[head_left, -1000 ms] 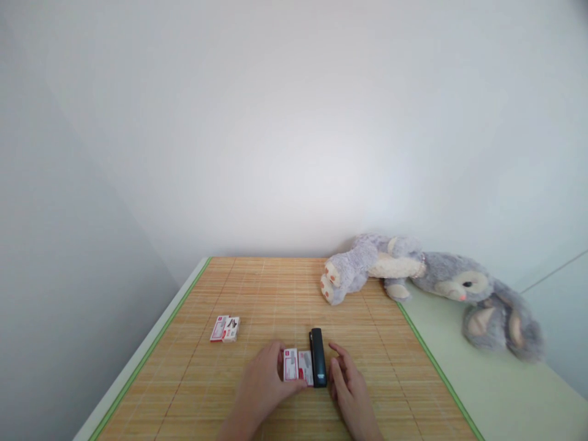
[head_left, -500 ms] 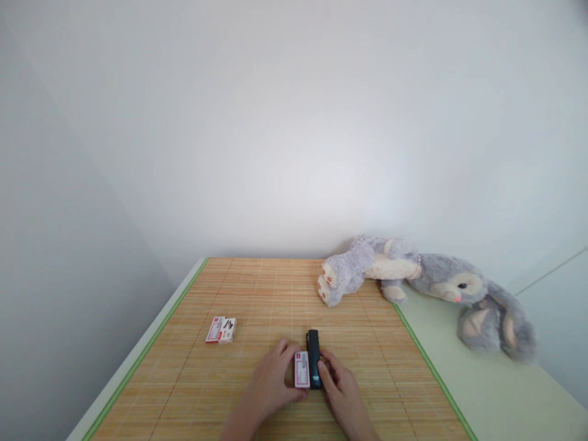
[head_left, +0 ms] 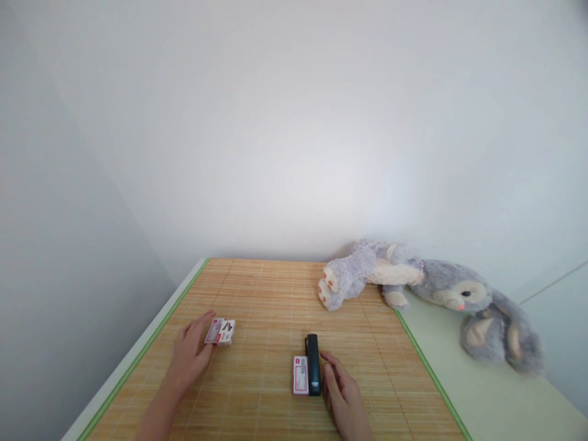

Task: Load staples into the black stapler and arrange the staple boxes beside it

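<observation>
A plain white wall (head_left: pixel 294 122) rises behind a pale table (head_left: pixel 496 398), mostly covered by a tan slatted bamboo mat (head_left: pixel 271 300) with green edging. A long-eared grey plush rabbit (head_left: pixel 395 272) lies at the far right, its feet on the mat. Two small red-and-white cardboard boxes (head_left: pixel 227 331) sit side by side at left; their contents are hidden. Another flat white box with red trim (head_left: pixel 300 375) lies near the middle, against the left side of a slim black stapler (head_left: pixel 313 364). The left hand (head_left: pixel 188 352) spreads thumb and fingers wide around the paired boxes' left end; contact is unclear. The right hand (head_left: pixel 342 392), loosely curled with a narrow gap between thumb and forefinger, rests just right of the stapler.
</observation>
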`<state>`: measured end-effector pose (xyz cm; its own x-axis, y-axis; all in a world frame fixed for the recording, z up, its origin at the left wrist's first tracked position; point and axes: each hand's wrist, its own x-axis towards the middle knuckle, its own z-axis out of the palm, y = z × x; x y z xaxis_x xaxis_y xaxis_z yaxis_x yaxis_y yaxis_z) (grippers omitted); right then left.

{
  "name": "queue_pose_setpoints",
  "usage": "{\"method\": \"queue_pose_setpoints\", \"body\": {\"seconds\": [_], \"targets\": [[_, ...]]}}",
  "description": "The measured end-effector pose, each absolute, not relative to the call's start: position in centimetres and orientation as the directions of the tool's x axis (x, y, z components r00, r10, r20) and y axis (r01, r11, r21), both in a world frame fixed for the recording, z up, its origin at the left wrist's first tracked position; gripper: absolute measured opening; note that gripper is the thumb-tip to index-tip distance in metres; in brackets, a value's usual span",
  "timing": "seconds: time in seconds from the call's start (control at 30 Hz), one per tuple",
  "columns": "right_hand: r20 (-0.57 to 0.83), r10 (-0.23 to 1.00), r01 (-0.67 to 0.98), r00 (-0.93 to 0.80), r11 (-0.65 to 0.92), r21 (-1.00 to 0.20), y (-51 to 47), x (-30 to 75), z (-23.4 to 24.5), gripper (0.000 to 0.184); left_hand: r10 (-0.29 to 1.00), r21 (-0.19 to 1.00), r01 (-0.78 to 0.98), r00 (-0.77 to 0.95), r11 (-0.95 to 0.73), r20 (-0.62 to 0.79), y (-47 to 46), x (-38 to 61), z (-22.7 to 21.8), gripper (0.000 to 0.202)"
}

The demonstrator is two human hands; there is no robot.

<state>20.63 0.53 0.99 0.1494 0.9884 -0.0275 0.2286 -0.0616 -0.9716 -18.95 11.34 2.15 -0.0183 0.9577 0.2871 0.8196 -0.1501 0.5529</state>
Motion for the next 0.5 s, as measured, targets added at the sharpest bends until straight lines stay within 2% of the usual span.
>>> {"method": "queue_pose_setpoints", "body": {"seconds": [0.07, 0.13, 0.27, 0.37, 0.5], "targets": [[-0.053, 0.990, 0.227, 0.134, -0.082, -0.970, 0.5, 20.6, 0.9, 0.073, 0.974, 0.499, 0.857, 0.017, -0.131, 0.226, 11.9, -20.3, 1.4, 0.063], [-0.066, 0.991, 0.224, 0.118, -0.091, -0.970, 0.6, 20.5, 0.9, 0.075, 0.981, 0.475, 0.872, 0.034, -0.123, 0.191, 11.7, -21.2, 0.7, 0.060], [-0.034, 0.992, 0.193, 0.125, -0.058, -0.979, 0.6, 20.5, 1.1, 0.073, 0.972, 0.456, 0.880, 0.024, -0.131, 0.233, 9.2, -22.4, 0.1, 0.055], [-0.037, 0.993, 0.189, 0.114, -0.059, -0.980, 0.5, 20.6, 1.1, 0.069, 0.955, 0.516, 0.840, 0.009, -0.168, 0.297, 6.8, -20.0, 0.6, 0.058], [-0.057, 0.995, 0.185, 0.086, -0.072, -0.980, 0.7, 20.6, 1.0, 0.066, 0.922, 0.619, 0.684, 0.272, -0.386, 0.275, 4.7, -10.8, 3.0, 0.069]]}}
